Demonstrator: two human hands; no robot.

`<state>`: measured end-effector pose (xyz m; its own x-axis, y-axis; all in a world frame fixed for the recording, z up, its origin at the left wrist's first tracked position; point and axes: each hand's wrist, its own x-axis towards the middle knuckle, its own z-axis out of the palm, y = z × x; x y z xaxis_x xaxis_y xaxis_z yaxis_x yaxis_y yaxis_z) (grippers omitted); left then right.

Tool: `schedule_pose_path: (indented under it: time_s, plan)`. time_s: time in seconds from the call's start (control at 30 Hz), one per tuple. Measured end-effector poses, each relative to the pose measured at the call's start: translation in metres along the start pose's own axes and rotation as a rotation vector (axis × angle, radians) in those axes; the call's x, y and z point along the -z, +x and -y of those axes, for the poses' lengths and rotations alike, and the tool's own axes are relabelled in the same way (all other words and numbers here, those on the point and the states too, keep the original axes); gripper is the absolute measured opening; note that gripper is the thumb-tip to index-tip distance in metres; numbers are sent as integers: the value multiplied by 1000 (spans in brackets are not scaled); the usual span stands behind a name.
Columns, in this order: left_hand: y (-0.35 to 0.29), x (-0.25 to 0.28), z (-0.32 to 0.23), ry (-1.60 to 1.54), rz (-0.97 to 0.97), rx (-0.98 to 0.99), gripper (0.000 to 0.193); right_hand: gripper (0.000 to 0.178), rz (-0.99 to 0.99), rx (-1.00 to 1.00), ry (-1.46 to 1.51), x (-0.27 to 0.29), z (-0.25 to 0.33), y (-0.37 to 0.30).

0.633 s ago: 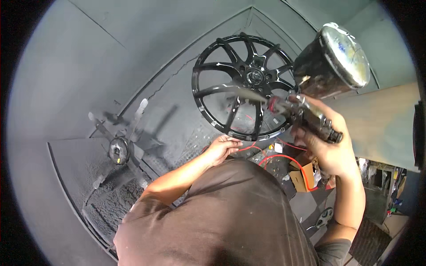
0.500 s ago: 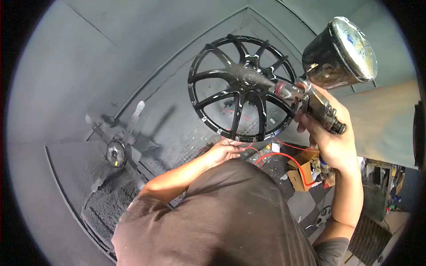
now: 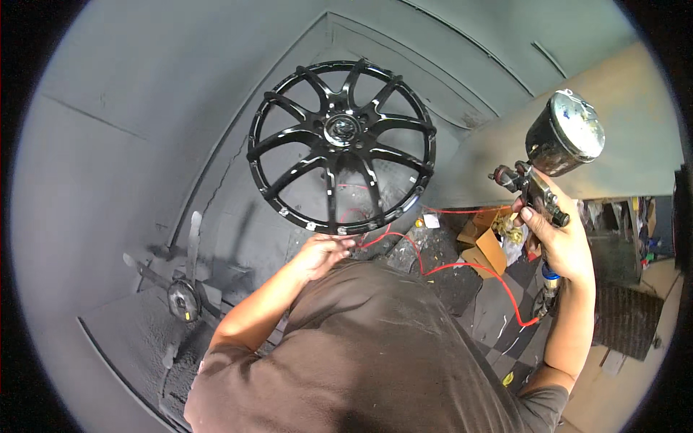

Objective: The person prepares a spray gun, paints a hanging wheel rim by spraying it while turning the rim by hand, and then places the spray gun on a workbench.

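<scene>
A glossy black alloy wheel point(image 3: 331, 162) with several split spokes faces up in the upper middle. My left hand point(image 3: 325, 256) is at its near edge, fingers curled up against the underside of the rim; whatever else supports the wheel is hidden. To the right of the wheel, apart from it, my right hand point(image 3: 552, 234) grips a spray gun point(image 3: 530, 191), its nozzle toward the wheel. A dark, paint-stained cup point(image 3: 565, 133) with a shiny lid sits on top of the gun. A red air hose point(image 3: 469, 265) reaches a blue-ringed fitting below my right hand.
Grey walls point(image 3: 144, 86) enclose the far and left sides. A paint-coated stand with arms point(image 3: 185, 299) is at lower left. An open cardboard box point(image 3: 485, 249) lies on the cluttered floor at right, near a tan panel point(image 3: 613, 137) and shelving with loose items.
The spray gun has moved away from the wheel's hub to the right, and the spray mist at its nozzle is gone. The wheel and my left hand appear further left in view.
</scene>
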<state>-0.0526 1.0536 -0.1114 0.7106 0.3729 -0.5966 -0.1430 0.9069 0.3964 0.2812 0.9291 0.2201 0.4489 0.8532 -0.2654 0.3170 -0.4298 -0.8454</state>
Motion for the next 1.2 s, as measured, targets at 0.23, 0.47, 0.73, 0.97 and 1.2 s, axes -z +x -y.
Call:
schedule_pose_path:
  time_s: [0.23, 0.47, 0.73, 0.97, 1.2]
  plan:
    - [-14, 83, -146, 870, -362, -136, 28, 49, -168, 31, -36, 16, -15, -4]
    - [-9, 110, -277, 196, -748, -732, 28, 47, -210, 117, 10, 23, -10, -11]
    - [-8, 171, -29, 724, -500, 96, 46, 56, -123, 159, 286, 15, -83, -52]
    - [-38, 143, 110, 910, -386, 596, 74, 49, 379, -22, 579, -26, -136, -104]
    - [-32, 37, 64, 432, -261, 103, 88, 45, 102, 5, 514, -1, -209, -119]
